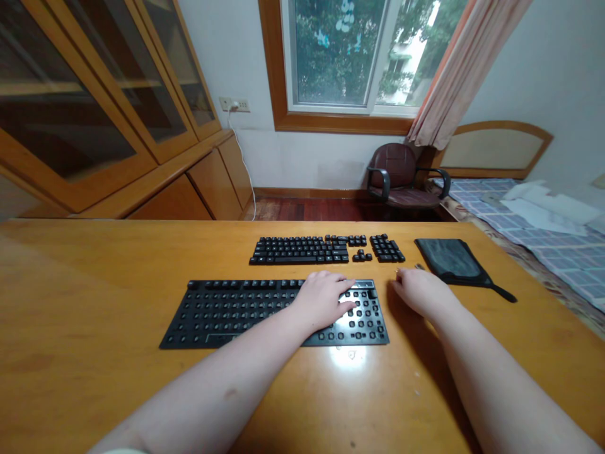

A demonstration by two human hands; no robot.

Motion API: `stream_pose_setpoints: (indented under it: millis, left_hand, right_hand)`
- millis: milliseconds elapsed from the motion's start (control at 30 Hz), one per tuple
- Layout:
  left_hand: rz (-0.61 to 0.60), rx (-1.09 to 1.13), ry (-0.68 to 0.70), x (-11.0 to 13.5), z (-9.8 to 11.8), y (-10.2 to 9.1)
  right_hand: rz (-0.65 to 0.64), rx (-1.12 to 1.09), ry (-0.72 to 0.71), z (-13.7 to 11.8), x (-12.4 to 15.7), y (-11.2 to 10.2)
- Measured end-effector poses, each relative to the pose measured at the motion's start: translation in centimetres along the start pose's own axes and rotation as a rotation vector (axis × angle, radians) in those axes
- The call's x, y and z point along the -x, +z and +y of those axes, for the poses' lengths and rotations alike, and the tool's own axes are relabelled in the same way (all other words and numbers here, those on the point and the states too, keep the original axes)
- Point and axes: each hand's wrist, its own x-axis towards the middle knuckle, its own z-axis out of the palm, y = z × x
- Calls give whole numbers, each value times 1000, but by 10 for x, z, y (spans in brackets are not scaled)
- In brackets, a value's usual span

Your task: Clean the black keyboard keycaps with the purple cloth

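Note:
A black keyboard lies on the table with most of its keycaps off, so bare switches show. The top row keeps several caps. My left hand rests palm down over its right half, fingers stretched and thumb apart. Just right of the keyboard, my right hand is low over the table with its fingers curled together; whatever they hold, if anything, is hidden. A small shiny object shows just behind its knuckles. Loose black keycaps are laid out in keyboard order behind the keyboard, with number-pad caps grouped at their right.
A black drawstring pouch lies at the right of the wooden table. Beyond the table's far edge stand a brown armchair and a bed. A glass-door cabinet is at the left, below a wall with a window.

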Motion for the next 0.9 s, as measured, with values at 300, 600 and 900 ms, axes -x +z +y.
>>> stream_pose_setpoints:
  millis: [300, 600, 900]
  left_hand:
    - [266, 150, -195, -3, -13, -3]
    - [351, 225, -157, -3, -15, -6]
    - [-60, -82, 80, -2, -4, 3]
  right_hand:
    - [116, -275, -414, -17, 11, -18]
    - [119, -379, -626, -14, 6, -3]
    - [179, -149, -574, -28, 13, -8]
